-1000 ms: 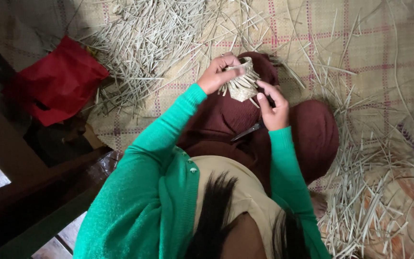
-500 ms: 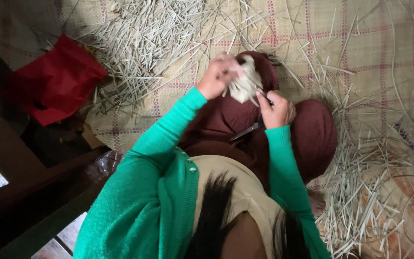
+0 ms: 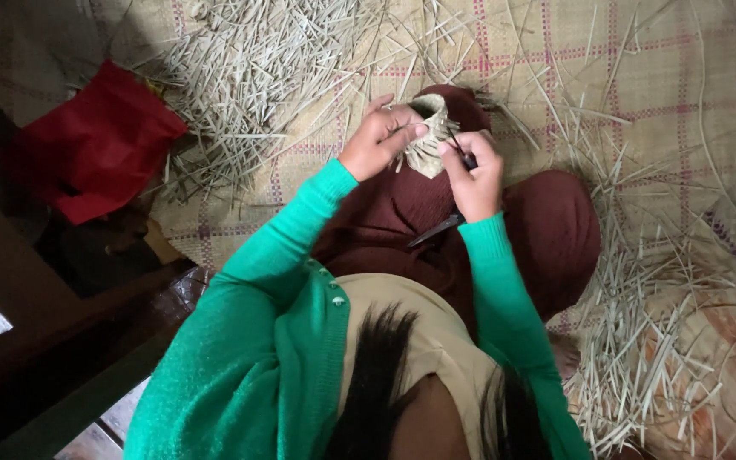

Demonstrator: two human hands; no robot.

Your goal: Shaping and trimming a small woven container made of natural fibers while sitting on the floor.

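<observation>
A small pale woven straw piece (image 3: 430, 136), cup-shaped with loose strip ends, is held up above my lap. My left hand (image 3: 378, 138) grips its left side, thumb pressed on the weave. My right hand (image 3: 473, 175) pinches a thin dark tool at the piece's right edge, fingers closed around it. Both arms wear bright green sleeves. On my dark maroon skirt (image 3: 547, 230) below my hands lies a slim dark blade-like object (image 3: 436, 230).
I sit on a checked woven mat (image 3: 641, 85). Heaps of cut pale straw strips lie at the upper left (image 3: 274, 77) and lower right (image 3: 649, 358). A red cloth (image 3: 100, 140) lies at the left, beside dark wooden boards (image 3: 36, 341).
The woven piece has been turned in my hands, its opening now facing up. My right hand has risen from my lap to the piece's right edge.
</observation>
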